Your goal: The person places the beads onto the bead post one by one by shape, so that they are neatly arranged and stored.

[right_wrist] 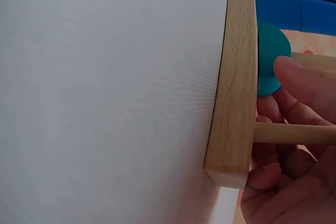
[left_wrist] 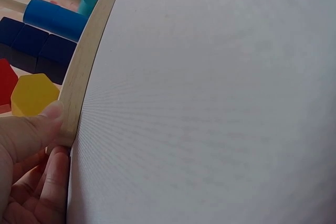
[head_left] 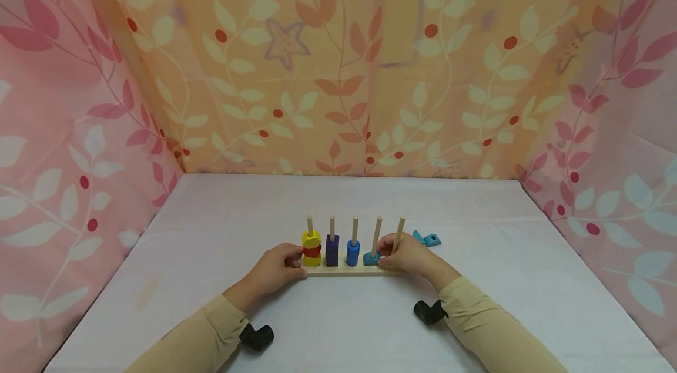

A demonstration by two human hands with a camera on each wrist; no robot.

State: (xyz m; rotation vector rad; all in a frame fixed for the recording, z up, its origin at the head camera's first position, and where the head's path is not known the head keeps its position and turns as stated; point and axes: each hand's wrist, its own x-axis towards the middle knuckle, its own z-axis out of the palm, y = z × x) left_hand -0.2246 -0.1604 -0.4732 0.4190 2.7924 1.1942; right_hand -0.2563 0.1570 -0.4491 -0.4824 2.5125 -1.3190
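A wooden peg board (head_left: 344,271) with five upright pegs stands on the table. My left hand (head_left: 272,269) grips its left end, thumb (left_wrist: 51,111) on the base beside a yellow block (left_wrist: 35,94). At the fourth peg my right hand (head_left: 414,254) pinches a teal block (right_wrist: 272,45) low against the base, its thumb (right_wrist: 296,74) on the block's near face. The bare fifth peg (right_wrist: 294,133) passes close by the right fingers. The left peg carries yellow and red blocks (head_left: 313,251), the second dark blue square blocks (head_left: 332,251), the third blue round ones (head_left: 352,252).
Loose teal pieces (head_left: 432,239) lie on the white table (head_left: 338,326) just beyond my right hand. Patterned cloth (head_left: 349,67) hangs behind the table and along both sides. A black device (head_left: 257,338) sticks out at each wrist.
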